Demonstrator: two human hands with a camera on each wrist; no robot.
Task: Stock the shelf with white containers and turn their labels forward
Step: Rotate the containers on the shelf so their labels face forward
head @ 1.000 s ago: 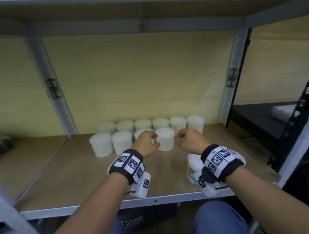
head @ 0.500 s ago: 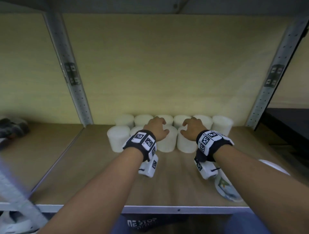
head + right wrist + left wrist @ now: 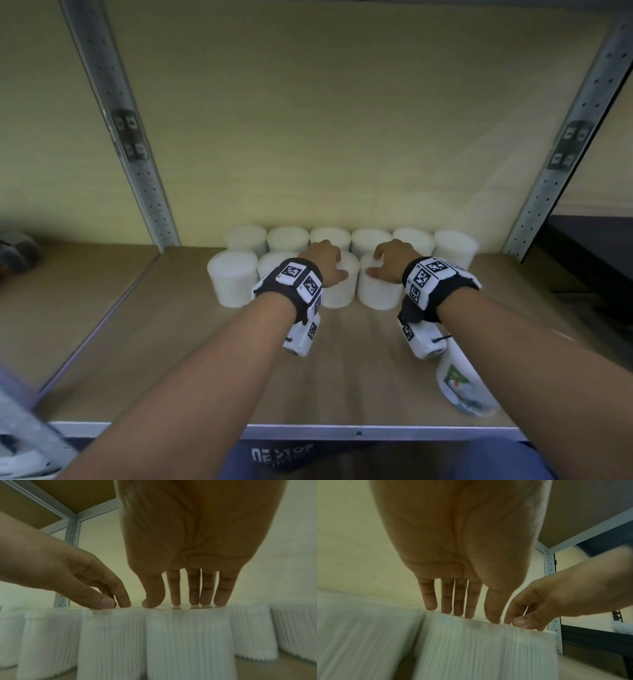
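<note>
Two rows of white ribbed containers stand at the back of the wooden shelf [image 3: 191, 359]. My left hand [image 3: 322, 263] rests its straight fingers on top of one front-row container [image 3: 340, 291]. My right hand [image 3: 390, 263] does the same on the neighbouring container [image 3: 376, 291] to its right. In the left wrist view the left hand [image 3: 462, 601] touches that container's [image 3: 488, 649] top edge with its fingertips. In the right wrist view the right hand [image 3: 188, 595] presses its fingertips on its container's [image 3: 187, 635] lid. No labels show on the standing containers.
Another white container [image 3: 460, 383] with a green-and-blue label lies on its side at the shelf's front right, under my right forearm. Grey perforated uprights [image 3: 137, 164] [image 3: 561, 164] frame the bay. A dark object [image 3: 17, 250] sits on the shelf to the far left.
Both hands have reached further into the shelf and come down on top of two front-row containers. My head has moved closer, so the lying container now sits nearer the front edge of view.
</note>
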